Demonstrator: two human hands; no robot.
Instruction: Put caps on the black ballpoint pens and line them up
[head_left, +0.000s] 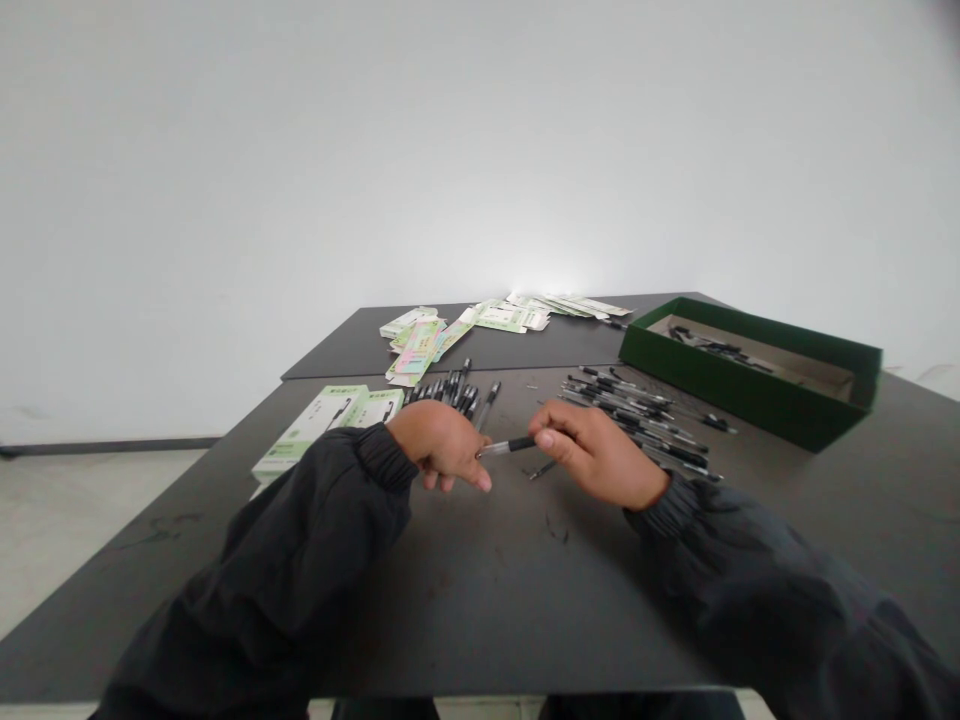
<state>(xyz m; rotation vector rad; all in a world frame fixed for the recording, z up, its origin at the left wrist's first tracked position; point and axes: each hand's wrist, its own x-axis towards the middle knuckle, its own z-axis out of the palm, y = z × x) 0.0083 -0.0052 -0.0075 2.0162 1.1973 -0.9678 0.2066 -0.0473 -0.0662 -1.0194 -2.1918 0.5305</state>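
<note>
The dark worktop (487, 600) stretches out in front of me, a seam crossing it towards the wall. On its right stands one open-topped green box (720, 385), pale inside, with black pen-like pieces lying in it, too overlapped to count. On the left I see two white-and-green pen cartons (309, 428) side by side, each with a pen printed on top; the edge of something pale shows below the nearer one. Further back lie loose, flattened-looking cartons (512, 318) in an overlapping spread I can't number.

My right hand (541, 430) is closed, thumb and fingers pinching the black end of one gel pen (506, 447). My left hand (478, 463) is palm down with its fingers partly bent, at the pen's clear end; I can't tell whether it grips it. The pen lies level between my two hands, above the worktop.

More than a dozen loose pens (626, 408) fan out beyond my right hand, and several capped pens (453, 385) bunch up just behind my left.
</note>
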